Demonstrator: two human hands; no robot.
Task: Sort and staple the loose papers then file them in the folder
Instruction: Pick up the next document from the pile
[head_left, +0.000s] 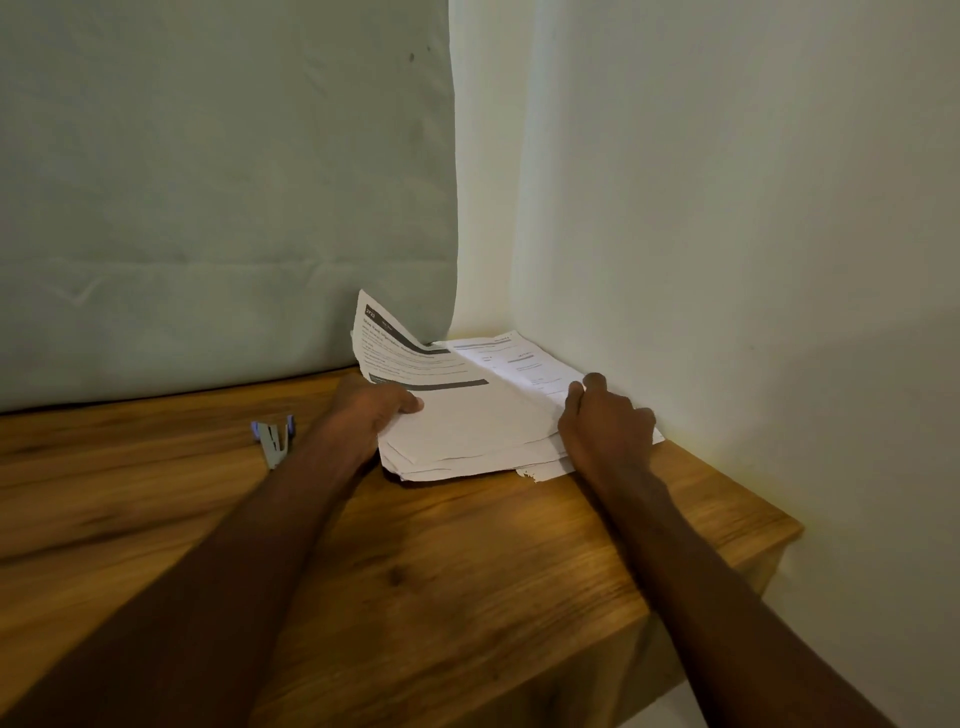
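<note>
A stack of loose papers (467, 431) lies at the far right corner of the wooden desk (415, 571), pushed up against the white wall (727, 208) on the right. The sheets are unevenly squared, their near edges stepped, and one torn corner pokes out at the bottom near the right wrist.

The left hand (371, 410) grips the left edge of the upper sheets, thumb on top and fingers curled underneath, and lifts them so the top printed page (400, 348) curls upward, its dark header bars and lines of text facing right. The right hand (605, 421) rests on the right side of the stack beside the wall, fingers curled over the edge of the papers and pinching the sheets there. A second printed page (519, 361) lies flat and exposed between the two hands, reaching toward the corner.

To the left of the papers, well apart from them, a small grey and purple stapler (274, 436) lies on the desk. A pale green padded panel (223, 182) stands along the far edge of the desk.
</note>
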